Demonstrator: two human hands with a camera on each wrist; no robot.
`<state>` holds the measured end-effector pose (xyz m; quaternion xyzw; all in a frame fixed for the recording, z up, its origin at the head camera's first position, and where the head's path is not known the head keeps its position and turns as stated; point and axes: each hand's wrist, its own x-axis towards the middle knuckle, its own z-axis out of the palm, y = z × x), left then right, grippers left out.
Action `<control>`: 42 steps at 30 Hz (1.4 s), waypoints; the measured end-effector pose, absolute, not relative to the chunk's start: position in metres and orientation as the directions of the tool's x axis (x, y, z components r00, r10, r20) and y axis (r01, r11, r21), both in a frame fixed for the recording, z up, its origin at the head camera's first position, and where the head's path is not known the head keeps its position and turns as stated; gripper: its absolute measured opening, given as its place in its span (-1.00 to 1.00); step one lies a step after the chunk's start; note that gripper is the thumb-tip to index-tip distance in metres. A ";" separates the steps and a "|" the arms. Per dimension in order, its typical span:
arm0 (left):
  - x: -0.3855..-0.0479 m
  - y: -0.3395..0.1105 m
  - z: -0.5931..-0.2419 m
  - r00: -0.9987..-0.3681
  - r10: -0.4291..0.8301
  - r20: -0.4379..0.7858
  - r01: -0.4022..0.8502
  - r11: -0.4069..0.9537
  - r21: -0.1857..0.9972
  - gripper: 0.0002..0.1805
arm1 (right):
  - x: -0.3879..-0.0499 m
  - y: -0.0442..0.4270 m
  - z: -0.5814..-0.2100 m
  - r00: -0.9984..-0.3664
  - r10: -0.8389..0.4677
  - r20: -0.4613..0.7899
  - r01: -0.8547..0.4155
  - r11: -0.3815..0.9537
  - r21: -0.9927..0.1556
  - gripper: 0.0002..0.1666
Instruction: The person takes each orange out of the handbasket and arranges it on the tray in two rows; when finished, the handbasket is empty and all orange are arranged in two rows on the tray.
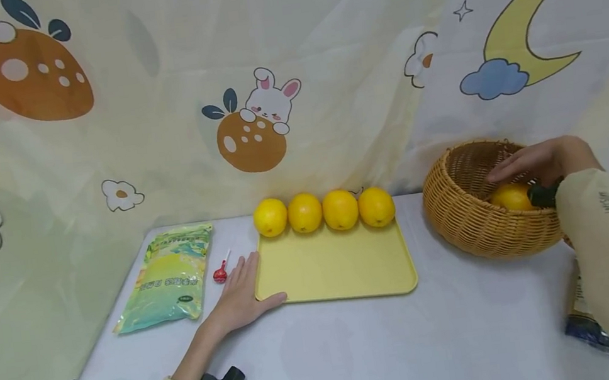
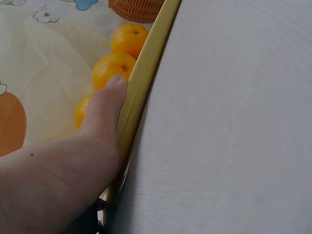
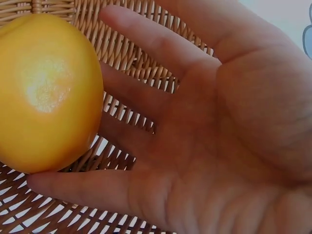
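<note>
My left hand [image 1: 240, 300] lies with fingers straight along the left edge of a yellow tray [image 1: 342, 268], its thumb against the front rim. Several oranges [image 1: 305, 213] stand in a row along the tray's back edge. Over at the right, my right hand [image 1: 543, 160] reaches inside a round wicker basket [image 1: 487, 234]. One orange [image 3: 48, 92] sits in the basket beside its fingers. Those fingers are spread, and in the right wrist view the lowest fingertip meets the fruit's underside; the other tips are partly hidden behind it.
Left of the tray lie a red lollipop [image 1: 220, 274] and a green-yellow plastic bag [image 1: 170, 279]. A dark blue and gold package [image 1: 582, 314] lies at the right, partly covered by my right sleeve. A printed cloth [image 1: 337, 84] hangs behind the table.
</note>
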<state>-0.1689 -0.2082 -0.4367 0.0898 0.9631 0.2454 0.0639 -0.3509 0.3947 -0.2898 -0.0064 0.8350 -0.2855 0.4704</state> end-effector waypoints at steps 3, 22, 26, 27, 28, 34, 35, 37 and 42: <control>-0.168 -0.209 -0.436 -0.977 0.200 -0.073 0.140 0.865 0.482 0.26 | -0.348 0.393 -0.289 -0.568 -0.279 -0.774 0.288 0.814 -0.505 -0.04; -0.169 -0.208 -0.434 -0.977 0.202 -0.074 0.142 0.864 0.483 0.26 | -0.340 0.381 -0.287 -0.596 -0.140 -0.791 0.428 0.778 -0.460 -0.15; -0.168 -0.208 -0.435 -0.976 0.203 -0.080 0.139 0.862 0.487 0.26 | -0.340 0.382 -0.291 -0.584 -0.130 -0.801 0.462 0.759 -0.460 0.01; -0.168 -0.208 -0.436 -0.976 0.203 -0.080 0.140 0.862 0.487 0.26 | -0.341 0.383 -0.293 -0.586 -0.153 -0.795 0.430 0.774 -0.466 -0.01; -0.168 -0.208 -0.436 -0.976 0.203 -0.077 0.141 0.862 0.487 0.26 | -0.343 0.384 -0.295 -0.589 -0.183 -0.787 0.385 0.793 -0.472 -0.04; -0.167 -0.208 -0.436 -0.976 0.204 -0.075 0.142 0.861 0.488 0.25 | -0.355 0.390 -0.314 -0.538 -0.333 -0.774 0.230 0.826 -0.515 -0.05; -0.167 -0.208 -0.436 -0.976 0.204 -0.077 0.141 0.860 0.490 0.25 | -0.356 0.390 -0.316 -0.528 -0.341 -0.778 0.242 0.817 -0.523 -0.05; -0.167 -0.208 -0.436 -0.976 0.204 -0.075 0.142 0.861 0.489 0.25 | -0.357 0.390 -0.316 -0.525 -0.353 -0.775 0.243 0.810 -0.533 -0.07; -0.168 -0.208 -0.435 -0.976 0.204 -0.074 0.143 0.862 0.487 0.25 | -0.357 0.390 -0.316 -0.519 -0.367 -0.772 0.255 0.795 -0.550 -0.12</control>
